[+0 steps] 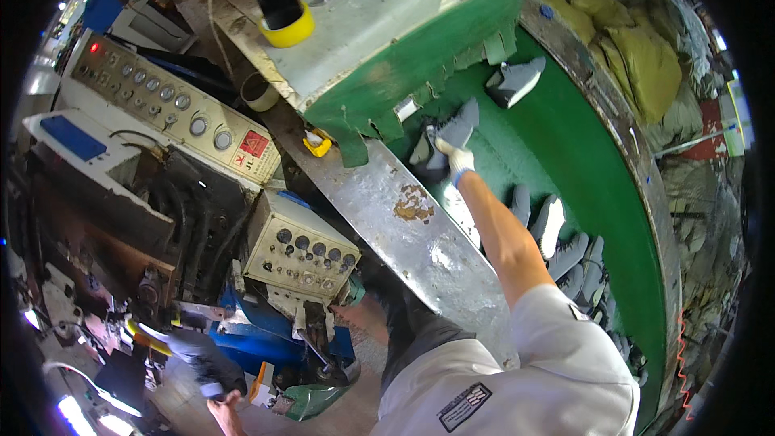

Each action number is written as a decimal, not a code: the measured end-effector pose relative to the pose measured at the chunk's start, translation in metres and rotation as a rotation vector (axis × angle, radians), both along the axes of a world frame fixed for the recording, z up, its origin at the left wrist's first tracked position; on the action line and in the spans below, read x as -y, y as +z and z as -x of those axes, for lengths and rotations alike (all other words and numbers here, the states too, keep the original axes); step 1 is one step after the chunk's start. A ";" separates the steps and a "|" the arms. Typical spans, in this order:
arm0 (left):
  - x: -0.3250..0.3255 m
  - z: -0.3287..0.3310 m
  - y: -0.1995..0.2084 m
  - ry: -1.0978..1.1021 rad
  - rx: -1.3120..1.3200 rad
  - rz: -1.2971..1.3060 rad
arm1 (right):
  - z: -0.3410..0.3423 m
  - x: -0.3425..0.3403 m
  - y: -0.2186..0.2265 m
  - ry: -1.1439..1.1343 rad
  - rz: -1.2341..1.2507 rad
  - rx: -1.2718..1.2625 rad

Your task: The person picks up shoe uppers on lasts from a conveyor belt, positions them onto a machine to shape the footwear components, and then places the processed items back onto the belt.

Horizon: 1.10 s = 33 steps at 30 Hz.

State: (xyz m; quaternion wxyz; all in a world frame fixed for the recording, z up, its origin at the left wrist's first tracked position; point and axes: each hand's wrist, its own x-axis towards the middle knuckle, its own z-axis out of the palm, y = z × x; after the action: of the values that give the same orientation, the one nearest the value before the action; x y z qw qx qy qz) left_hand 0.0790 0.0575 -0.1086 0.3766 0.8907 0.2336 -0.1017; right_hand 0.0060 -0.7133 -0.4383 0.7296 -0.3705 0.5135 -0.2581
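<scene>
In the head view, a long beige control panel (153, 93) with round gauges runs along the far left, the machinery below it too dark to make out. Lower down, a dark grey shoe (194, 350) is smeared by blur, its outline uncertain. The bare left hand (225, 408) closes on the shoe's lower end; its wrist is cut off by the bottom edge. Next, a yellow tape roll (289, 29) sits on a worn, metal-sheeted bench (379, 18), and below stands a beige control box (300, 246) with black knobs.

A scuffed silver metal ledge (379, 190) slants toward a smooth green conveyor belt (569, 149), where a grey shoe (460, 121) lies against a darker one. The white-gloved right hand (458, 156) touches this pair; its fingers' undersides are hidden, so I cannot tell whether it grips. The forearm covers part of the belt. Farther right, grey shoes (571, 254) overlap, some hidden behind the sleeve, beside dull yellow sacks (646, 64) fading into the dark rim.
</scene>
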 end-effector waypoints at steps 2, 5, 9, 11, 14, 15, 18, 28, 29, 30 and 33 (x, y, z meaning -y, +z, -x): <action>-0.047 0.021 -0.017 -0.201 -0.136 0.043 | 0.020 -0.026 0.028 0.194 -0.314 0.302; -0.015 0.027 -0.020 -0.172 0.044 0.143 | 0.066 -0.115 0.101 0.465 -0.356 0.600; 0.119 -0.005 0.004 -0.071 0.139 0.427 | 0.044 -0.252 0.194 0.583 -0.739 0.767; 0.174 -0.023 0.018 -0.231 0.052 0.710 | 0.025 -0.311 0.162 0.700 -0.595 0.698; 0.182 -0.035 0.021 -0.188 -0.084 1.000 | -0.007 -0.379 0.199 0.828 -0.639 0.570; 0.165 -0.041 0.020 -0.229 -0.075 0.897 | -0.019 -0.400 0.218 0.817 -0.764 0.538; 0.104 -0.041 0.002 -0.108 -0.002 0.816 | -0.042 -0.452 0.298 0.882 -0.727 0.377; 0.012 -0.044 -0.020 0.376 0.410 0.928 | -0.120 -0.555 0.291 1.099 -0.364 0.456; 0.006 -0.049 -0.023 0.379 0.404 0.911 | -0.126 -0.562 0.294 1.080 -0.371 0.468; 0.004 -0.054 -0.023 0.378 0.441 0.943 | -0.133 -0.567 0.295 1.059 -0.377 0.480; 0.009 -0.067 -0.026 0.377 0.559 0.989 | -0.150 -0.578 0.295 1.023 -0.405 0.532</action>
State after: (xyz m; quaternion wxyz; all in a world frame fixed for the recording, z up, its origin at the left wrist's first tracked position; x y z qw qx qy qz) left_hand 0.1457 0.0489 -0.1343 0.8051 0.5460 0.2047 0.1084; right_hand 0.1557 -0.1352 -0.1435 0.9203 -0.3469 0.1094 0.1439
